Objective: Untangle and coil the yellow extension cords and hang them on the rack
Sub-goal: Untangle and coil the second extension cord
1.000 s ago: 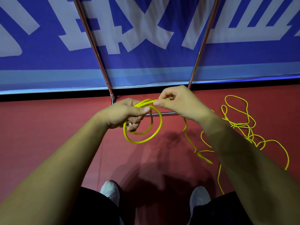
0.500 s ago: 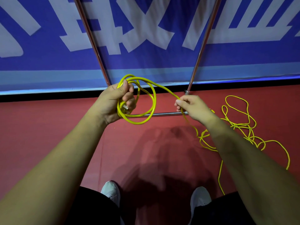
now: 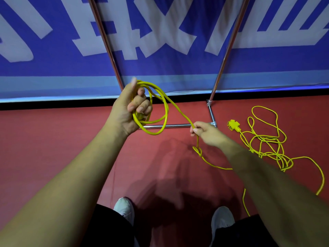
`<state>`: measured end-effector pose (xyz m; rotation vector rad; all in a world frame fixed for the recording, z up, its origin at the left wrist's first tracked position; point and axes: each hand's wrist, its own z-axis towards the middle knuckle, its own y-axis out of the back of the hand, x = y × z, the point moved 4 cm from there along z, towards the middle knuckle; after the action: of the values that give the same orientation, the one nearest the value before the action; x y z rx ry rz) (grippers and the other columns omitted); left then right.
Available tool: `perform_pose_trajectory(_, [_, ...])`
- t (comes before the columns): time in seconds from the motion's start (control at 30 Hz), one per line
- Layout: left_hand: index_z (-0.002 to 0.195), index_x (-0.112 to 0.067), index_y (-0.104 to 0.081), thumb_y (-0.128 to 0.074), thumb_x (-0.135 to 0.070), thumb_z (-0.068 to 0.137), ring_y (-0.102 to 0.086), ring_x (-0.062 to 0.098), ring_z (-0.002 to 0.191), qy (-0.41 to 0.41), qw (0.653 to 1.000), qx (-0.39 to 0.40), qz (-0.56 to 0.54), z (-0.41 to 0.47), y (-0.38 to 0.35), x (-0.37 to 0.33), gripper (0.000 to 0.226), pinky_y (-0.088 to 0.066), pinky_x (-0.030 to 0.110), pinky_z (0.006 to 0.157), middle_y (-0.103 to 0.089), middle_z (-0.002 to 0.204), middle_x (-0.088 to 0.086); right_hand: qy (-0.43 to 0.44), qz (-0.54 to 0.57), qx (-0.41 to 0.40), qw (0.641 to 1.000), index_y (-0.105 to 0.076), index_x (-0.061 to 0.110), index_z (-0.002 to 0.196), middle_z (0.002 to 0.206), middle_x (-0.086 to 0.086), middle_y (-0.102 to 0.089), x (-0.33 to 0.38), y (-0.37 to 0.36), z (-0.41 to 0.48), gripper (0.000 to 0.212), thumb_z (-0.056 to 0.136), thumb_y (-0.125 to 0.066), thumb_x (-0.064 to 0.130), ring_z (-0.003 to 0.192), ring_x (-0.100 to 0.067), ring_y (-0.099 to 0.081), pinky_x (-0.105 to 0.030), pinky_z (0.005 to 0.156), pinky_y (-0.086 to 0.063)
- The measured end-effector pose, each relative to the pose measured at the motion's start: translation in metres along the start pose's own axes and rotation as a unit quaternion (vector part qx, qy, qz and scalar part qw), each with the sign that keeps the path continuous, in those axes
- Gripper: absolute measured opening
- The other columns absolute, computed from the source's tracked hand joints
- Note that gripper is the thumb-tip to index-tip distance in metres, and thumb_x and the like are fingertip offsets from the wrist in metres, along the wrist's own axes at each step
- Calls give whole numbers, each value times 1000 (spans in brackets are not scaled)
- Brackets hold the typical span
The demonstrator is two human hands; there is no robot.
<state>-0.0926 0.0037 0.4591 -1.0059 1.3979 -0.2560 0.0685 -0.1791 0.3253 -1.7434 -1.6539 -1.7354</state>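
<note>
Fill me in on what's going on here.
A person is coiling a yellow extension cord. The left hand grips a few loops, while the right hand pinches the cord leading off them. A small kink sits just below that pinch. The remaining cord lies tangled on the red floor with its socket block, right of the metal rack.

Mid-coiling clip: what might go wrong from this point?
1. A small twisted loop sits in the cord just below the right hand. The next pull may drag it into the coil that the left hand grips.
2. The loose pile further right looks tangled, so drawing in more cord may tighten it into knots.
</note>
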Motion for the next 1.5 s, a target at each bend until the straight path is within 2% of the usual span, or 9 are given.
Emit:
perform_pose_trajectory(0.13, [68, -13, -50, -42, -24, 75, -33, 13, 36, 9, 999, 36, -5, -2, -1, -1, 16, -26, 28, 53, -26, 34, -7, -71, 33, -22, 997, -55, 15, 73, 66, -2, -57, -8, -13, 2, 34, 104, -41, 22, 57, -17, -53, -31, 67, -45])
perform_pose_trajectory(0.3, [71, -13, -51, -46, -26, 91, -36, 10, 37, -26, 998, 44, -37, 2, 6, -10, 24, -33, 24, 50, -30, 35, -9, -78, -1, -102, 992, -56, 12, 62, 44, 6, -45, 3, -10, -1, 50, 102, -44, 40, 37, -12, -45, -22, 46, -38])
perform_pose_trajectory(0.47, [82, -11, -49, -38, -23, 102, -42, 12, 47, -37, 998, 44, -25, 5, 8, -4, 26, -38, 24, 58, -35, 42, -8, -142, 66, -102, 982, -67, 2, 88, 62, 0, -47, -1, -19, 4, 26, 99, -44, 9, 54, -13, -41, -25, 51, -32])
perform_pose_trajectory(0.63, [86, -11, -52, -43, -18, 101, -55, 13, 58, -50, 997, 20, -56, 5, 10, -11, 19, -49, 25, 63, -49, 57, -7, -179, 161, 28, 970, -57, 23, 99, 65, -8, -54, 7, -53, -13, 23, 106, -35, 17, 50, -16, -52, -22, 45, -49])
perform_pose_trajectory(0.8, [84, -18, -45, -41, -23, 105, -58, 12, 60, -61, 993, -5, 99, 5, 10, -10, 22, -43, 24, 60, -48, 56, -10, -133, 81, 130, 979, -55, 9, 81, 67, -10, -64, 34, -80, -26, 18, 98, -55, 15, 43, -11, -37, -16, 36, -28])
perform_pose_trajectory(0.97, [92, -16, -54, -44, -39, 102, -49, 14, 55, -101, 965, -32, 238, 10, 19, -9, 27, -35, 31, 59, -38, 60, -6, -1, 45, 235, 971, -70, -2, 80, 65, -7, -69, 87, -66, -42, 21, 88, -69, 18, 44, -11, -33, -21, 42, -27])
perform_pose_trajectory(1.27, [104, -7, -59, -37, -45, 105, -55, 16, 57, -23, 876, -28, 482, 5, 17, 11, 44, -40, 22, 49, -46, 64, -5, 123, 66, 216, 966, -75, 7, 97, 64, -3, -66, 138, -19, -58, 15, 87, -65, 3, 53, -14, -36, -24, 46, -26])
perform_pose_trajectory(1.4, [109, 1, -58, -41, -64, 93, -53, 17, 51, 33, 835, 66, 545, 1, 9, 20, 69, -42, 26, 43, -51, 63, -1, 153, 114, 167, 967, -75, 12, 93, 69, -6, -68, 142, -4, -58, 14, 90, -64, 3, 54, -18, -43, -25, 49, -35])
perform_pose_trajectory(1.5, [91, -2, -58, -63, -58, 71, -53, 21, 46, 62, 788, 171, 588, -4, 6, 24, 59, -44, 27, 47, -57, 61, 10, 169, 101, 125, 972, -74, 19, 86, 68, -6, -68, 144, 6, -57, 14, 91, -66, 8, 49, -15, -45, -22, 45, -36])
